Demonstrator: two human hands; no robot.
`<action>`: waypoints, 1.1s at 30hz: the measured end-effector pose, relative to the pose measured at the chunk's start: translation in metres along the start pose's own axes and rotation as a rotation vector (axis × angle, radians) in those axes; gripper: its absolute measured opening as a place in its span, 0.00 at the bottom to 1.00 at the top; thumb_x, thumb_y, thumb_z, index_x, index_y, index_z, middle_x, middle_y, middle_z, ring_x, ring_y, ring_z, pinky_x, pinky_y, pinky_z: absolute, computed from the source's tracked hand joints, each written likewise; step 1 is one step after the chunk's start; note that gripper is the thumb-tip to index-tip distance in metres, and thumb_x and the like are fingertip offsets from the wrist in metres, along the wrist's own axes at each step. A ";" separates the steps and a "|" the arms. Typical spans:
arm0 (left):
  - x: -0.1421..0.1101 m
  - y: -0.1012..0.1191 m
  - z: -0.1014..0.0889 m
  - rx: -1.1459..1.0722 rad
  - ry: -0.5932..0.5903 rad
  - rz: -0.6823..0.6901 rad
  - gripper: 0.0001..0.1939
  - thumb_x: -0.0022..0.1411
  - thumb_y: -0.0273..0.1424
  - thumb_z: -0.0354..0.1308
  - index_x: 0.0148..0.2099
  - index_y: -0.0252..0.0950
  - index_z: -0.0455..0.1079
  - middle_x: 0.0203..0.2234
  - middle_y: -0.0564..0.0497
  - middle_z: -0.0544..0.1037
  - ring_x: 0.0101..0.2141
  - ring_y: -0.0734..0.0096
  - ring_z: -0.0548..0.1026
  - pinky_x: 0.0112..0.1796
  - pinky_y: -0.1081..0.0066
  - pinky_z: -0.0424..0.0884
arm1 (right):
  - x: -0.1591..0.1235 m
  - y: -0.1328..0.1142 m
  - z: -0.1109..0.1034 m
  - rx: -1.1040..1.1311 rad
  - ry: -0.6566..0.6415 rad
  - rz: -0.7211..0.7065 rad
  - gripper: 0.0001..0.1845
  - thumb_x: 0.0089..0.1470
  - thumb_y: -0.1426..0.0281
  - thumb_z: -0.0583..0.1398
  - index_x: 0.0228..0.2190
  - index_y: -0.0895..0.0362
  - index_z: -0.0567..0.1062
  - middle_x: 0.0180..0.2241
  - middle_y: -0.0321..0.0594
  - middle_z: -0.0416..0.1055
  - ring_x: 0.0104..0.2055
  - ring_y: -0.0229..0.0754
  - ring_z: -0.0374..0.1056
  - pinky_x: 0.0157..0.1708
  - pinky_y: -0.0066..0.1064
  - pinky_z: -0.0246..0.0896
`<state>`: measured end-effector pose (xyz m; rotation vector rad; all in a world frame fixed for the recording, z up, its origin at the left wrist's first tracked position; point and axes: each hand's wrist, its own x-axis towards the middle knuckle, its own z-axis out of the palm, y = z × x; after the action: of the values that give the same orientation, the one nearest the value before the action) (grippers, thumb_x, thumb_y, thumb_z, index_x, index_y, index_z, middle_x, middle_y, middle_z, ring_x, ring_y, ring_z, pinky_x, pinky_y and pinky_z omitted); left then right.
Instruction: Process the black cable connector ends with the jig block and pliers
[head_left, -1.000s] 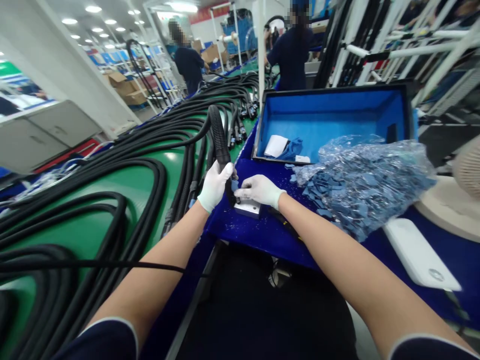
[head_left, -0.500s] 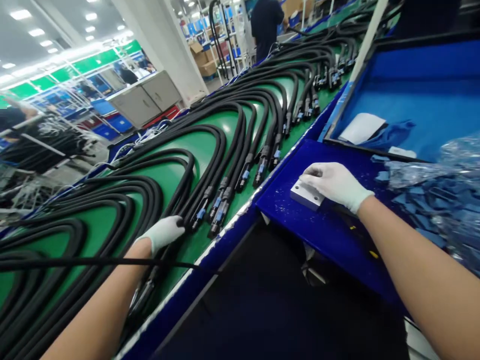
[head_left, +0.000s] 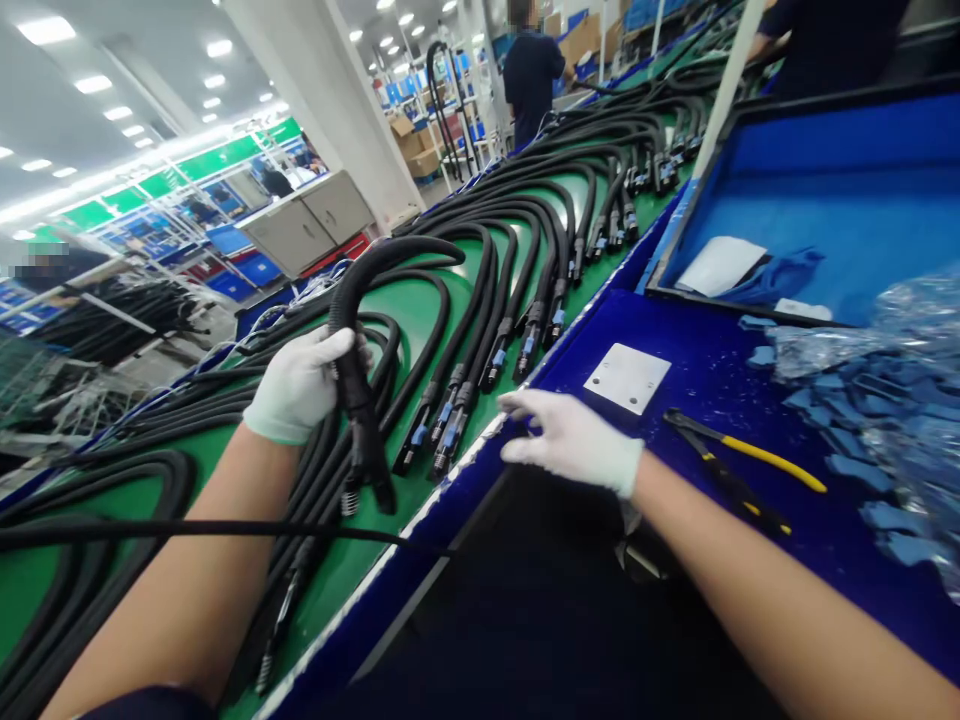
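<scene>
Across the green surface (head_left: 322,590), black hoses (head_left: 488,275) curve toward the frame's upper right. Left of centre, the left hand (head_left: 292,390) has its fingers wrapped around a ribbed hose (head_left: 354,390), its end pointing down; managing that length seems to call for a firm hold. Near centre, the right hand (head_left: 574,440) is partly open, apparently holding nothing, beside the metal block (head_left: 628,378).

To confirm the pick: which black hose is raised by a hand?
The hose in the left hand: it arches above the green surface, while its neighbours lie there.
</scene>
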<state>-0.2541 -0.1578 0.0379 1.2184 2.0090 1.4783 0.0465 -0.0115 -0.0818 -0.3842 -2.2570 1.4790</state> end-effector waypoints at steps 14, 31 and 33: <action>-0.009 0.019 0.167 0.529 -0.026 0.603 0.27 0.62 0.39 0.63 0.61 0.39 0.68 0.57 0.41 0.73 0.58 0.51 0.71 0.59 0.51 0.64 | -0.078 0.007 -0.029 0.309 0.140 0.271 0.31 0.49 0.64 0.70 0.55 0.51 0.72 0.34 0.33 0.74 0.29 0.39 0.70 0.31 0.31 0.66; -0.021 0.064 0.166 1.253 -0.792 1.005 0.18 0.63 0.37 0.60 0.54 0.47 0.77 0.38 0.47 0.80 0.35 0.56 0.76 0.38 0.59 0.66 | -0.098 0.001 -0.015 -0.648 0.360 0.082 0.34 0.53 0.78 0.57 0.62 0.63 0.65 0.58 0.55 0.69 0.59 0.54 0.65 0.59 0.45 0.59; -0.022 0.064 0.165 1.218 -0.806 0.992 0.18 0.63 0.36 0.60 0.54 0.48 0.78 0.38 0.47 0.80 0.35 0.56 0.76 0.39 0.59 0.66 | -0.098 0.003 -0.015 -0.577 0.328 0.049 0.37 0.53 0.71 0.61 0.64 0.61 0.63 0.61 0.53 0.66 0.61 0.56 0.63 0.60 0.46 0.58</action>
<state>-0.0976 -0.0734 0.0278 2.8852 1.6000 -0.4004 0.1397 -0.0414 -0.0972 -0.7906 -2.3664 0.6860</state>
